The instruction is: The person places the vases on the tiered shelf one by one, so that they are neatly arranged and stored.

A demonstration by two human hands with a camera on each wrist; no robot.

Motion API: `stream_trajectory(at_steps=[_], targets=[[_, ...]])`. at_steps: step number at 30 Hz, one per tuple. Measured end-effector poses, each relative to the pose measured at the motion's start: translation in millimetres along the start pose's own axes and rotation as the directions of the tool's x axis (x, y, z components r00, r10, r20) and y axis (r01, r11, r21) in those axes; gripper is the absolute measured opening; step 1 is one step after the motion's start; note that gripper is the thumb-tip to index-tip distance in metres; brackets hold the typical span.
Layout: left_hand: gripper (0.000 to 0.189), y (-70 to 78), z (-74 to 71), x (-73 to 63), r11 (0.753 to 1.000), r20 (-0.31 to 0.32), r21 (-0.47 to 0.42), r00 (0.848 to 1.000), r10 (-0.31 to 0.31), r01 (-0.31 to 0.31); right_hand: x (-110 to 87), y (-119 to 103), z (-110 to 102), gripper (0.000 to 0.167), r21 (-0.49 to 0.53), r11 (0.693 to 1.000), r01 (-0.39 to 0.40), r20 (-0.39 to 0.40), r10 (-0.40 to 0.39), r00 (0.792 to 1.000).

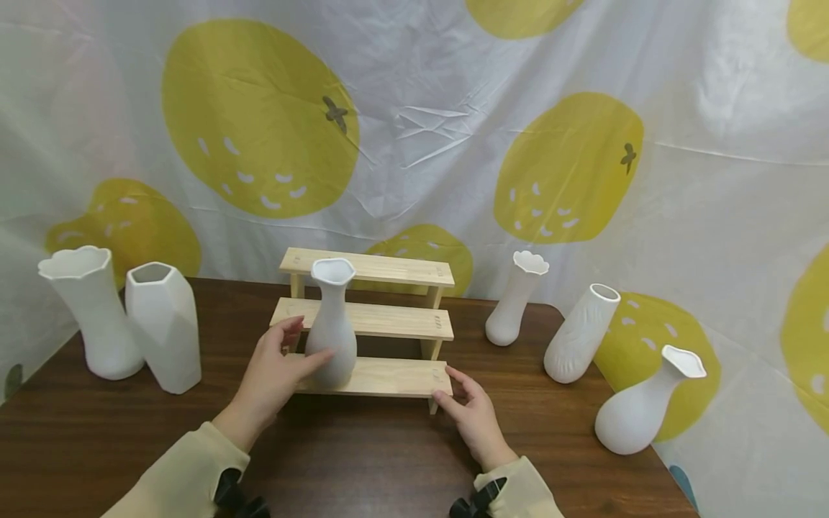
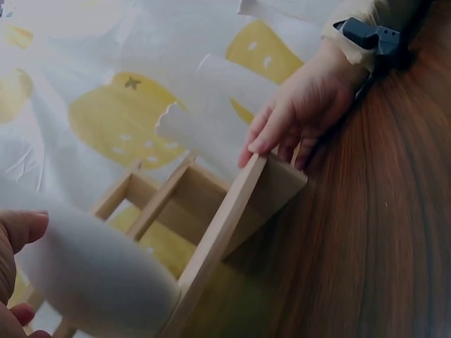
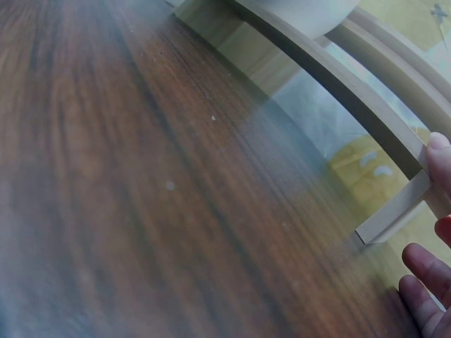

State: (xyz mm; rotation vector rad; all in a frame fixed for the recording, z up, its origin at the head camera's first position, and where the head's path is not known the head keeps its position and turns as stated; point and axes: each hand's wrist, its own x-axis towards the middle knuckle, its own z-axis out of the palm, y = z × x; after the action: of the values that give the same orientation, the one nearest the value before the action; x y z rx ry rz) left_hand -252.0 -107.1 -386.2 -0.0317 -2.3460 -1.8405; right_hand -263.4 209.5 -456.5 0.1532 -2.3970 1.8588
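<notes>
A white vase [image 1: 333,338] with a narrow neck and flared rim stands upright on the lowest step of a three-tier wooden stand [image 1: 395,376], near its left end. My left hand [image 1: 275,367] is around its left side, the straight thumb across the vase front and the index fingertip apart from the neck. In the left wrist view, the thumb overlaps the vase [image 2: 91,274], with the other fingers spread below. My right hand [image 1: 476,417] pinches the right end of the lowest step between thumb and fingers, also seen in the right wrist view, with lower fingers loose.
Two white vases, one scalloped [image 1: 97,316] and one faceted [image 1: 165,327], stand at the left. To the right are a slim scalloped vase [image 1: 514,302], a cylindrical vase [image 1: 579,334] and a round-bellied vase [image 1: 637,410]. Behind the brown table [image 1: 363,460] hangs a fruit-patterned cloth [image 1: 427,93].
</notes>
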Motion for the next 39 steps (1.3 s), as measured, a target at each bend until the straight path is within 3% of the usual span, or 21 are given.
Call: stream_trajectory(at_steps=[5, 15, 22, 28, 33, 39], targets=[[0.079, -13.3, -16.3, -2.7, 1.0, -0.035, -0.019, 0.999, -0.025, 0.024, 8.0, 18.0, -0.4, 0.058, 0.007, 1.0, 0.002, -0.011, -0.002, 1.0], [0.073, -51.1, -37.7, -8.0, 0.994, -0.101, -0.061, 0.99, -0.098, 0.092, 8.8, 21.1, 0.7, 0.058, -0.002, 1.0, 0.022, -0.026, -0.022, 0.999], [0.072, -74.1, -46.8, -7.9, 0.978, -0.041, -0.146, 0.987, -0.158, 0.151, 8.0, 20.1, 0.1, 0.058, -0.015, 1.0, 0.02, -0.033, -0.021, 0.999], [0.071, -85.1, -47.0, -7.4, 0.956, -0.001, -0.221, 0.981, -0.196, 0.191, 7.6, 20.1, 1.0, 0.058, -0.012, 1.0, 0.011, -0.042, -0.012, 0.999], [0.069, -89.5, -44.3, -9.4, 0.961, 0.013, -0.196, 0.98, -0.196, 0.195, 7.5, 20.2, 1.5, 0.058, -0.011, 1.0, 0.005, -0.043, -0.006, 0.999], [0.072, -91.5, -40.2, -12.0, 0.979, 0.056, -0.089, 0.983, -0.177, 0.181, 8.1, 20.1, 0.9, 0.058, -0.016, 1.0, -0.001, -0.043, 0.0, 0.999]])
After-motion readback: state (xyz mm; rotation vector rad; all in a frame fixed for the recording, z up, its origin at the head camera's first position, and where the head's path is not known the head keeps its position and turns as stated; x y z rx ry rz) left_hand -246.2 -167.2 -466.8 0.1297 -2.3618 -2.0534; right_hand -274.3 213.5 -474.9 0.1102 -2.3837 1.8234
